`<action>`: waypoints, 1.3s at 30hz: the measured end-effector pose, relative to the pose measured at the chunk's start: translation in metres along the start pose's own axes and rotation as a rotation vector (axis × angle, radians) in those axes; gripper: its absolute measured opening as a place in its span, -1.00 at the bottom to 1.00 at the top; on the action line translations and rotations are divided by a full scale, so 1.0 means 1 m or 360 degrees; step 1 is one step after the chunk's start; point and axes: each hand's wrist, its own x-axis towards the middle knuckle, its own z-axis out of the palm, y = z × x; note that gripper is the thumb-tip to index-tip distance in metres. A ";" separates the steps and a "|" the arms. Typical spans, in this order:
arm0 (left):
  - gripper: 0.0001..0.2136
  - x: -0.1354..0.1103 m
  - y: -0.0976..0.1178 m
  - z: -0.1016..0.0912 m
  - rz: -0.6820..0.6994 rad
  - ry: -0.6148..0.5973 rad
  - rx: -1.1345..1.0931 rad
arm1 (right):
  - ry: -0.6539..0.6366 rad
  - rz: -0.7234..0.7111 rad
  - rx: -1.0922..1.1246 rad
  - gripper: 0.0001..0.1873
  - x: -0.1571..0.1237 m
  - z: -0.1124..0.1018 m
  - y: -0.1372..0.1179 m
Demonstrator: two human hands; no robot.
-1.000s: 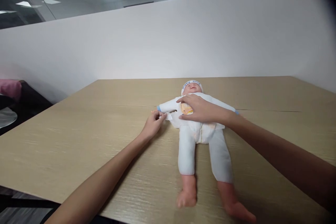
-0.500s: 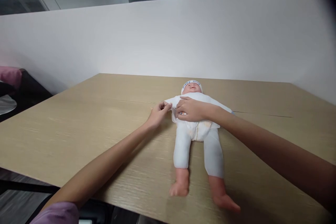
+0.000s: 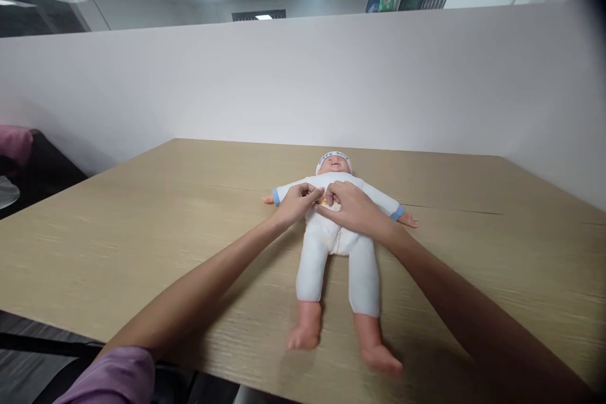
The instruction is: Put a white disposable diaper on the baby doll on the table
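Note:
A baby doll (image 3: 363, 271) in a white outfit with blue cuffs lies on its back, feet toward me. Around its hips is a white diaper (image 3: 338, 241) with a small coloured print at the front waist. My left hand (image 3: 297, 203) is closed in a pinch at the diaper's upper front edge, over the doll's belly. Close beside it, my right hand (image 3: 353, 205) has curled fingers on the front of the diaper. The fingertips of both hands nearly meet, and the exact bit of diaper between them is partly hidden.
The doll lies on a wide wooden table (image 3: 142, 233) with a thin seam across it. Behind the table stands a white partition (image 3: 265, 82). At the far left is a dark chair (image 3: 52, 161) with pink cloth (image 3: 15, 144).
My left hand has moved right, from the diaper's side to the front of the waist. My right hand has curled its fingers, and the doll's cuffs and hands now show.

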 end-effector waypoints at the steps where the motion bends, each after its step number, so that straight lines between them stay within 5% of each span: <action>1: -0.56 0.000 0.001 0.002 0.0011 -0.0008 0.0007 | 0.0008 0.0006 -0.0003 -0.67 0.002 0.003 0.002; 11: -0.58 -0.007 -0.028 0.001 0.0123 0.0043 -0.0182 | 0.0083 0.0164 -0.0060 -0.62 0.006 0.015 0.008; 16: -0.58 -0.005 -0.038 -0.003 0.0135 -0.0015 -0.0195 | 0.0192 0.0302 0.0253 -0.82 0.007 0.010 0.011; 22: -0.77 -0.030 -0.009 -0.012 0.0242 0.0181 0.0232 | 0.0496 0.0157 0.0574 -0.84 -0.016 -0.011 0.002; 25: -0.82 -0.067 0.017 -0.010 0.0411 -0.0024 0.0401 | 0.0454 0.0059 0.0684 -0.89 -0.055 -0.023 -0.018; 30: -0.91 -0.109 0.032 -0.003 0.0475 -0.0645 0.0814 | -0.0032 -0.0025 0.0404 -0.86 -0.119 -0.020 -0.034; 39: -0.66 -0.086 -0.002 0.010 0.0224 -0.0307 0.1100 | 0.0117 0.0077 -0.0187 -0.95 -0.118 0.003 -0.018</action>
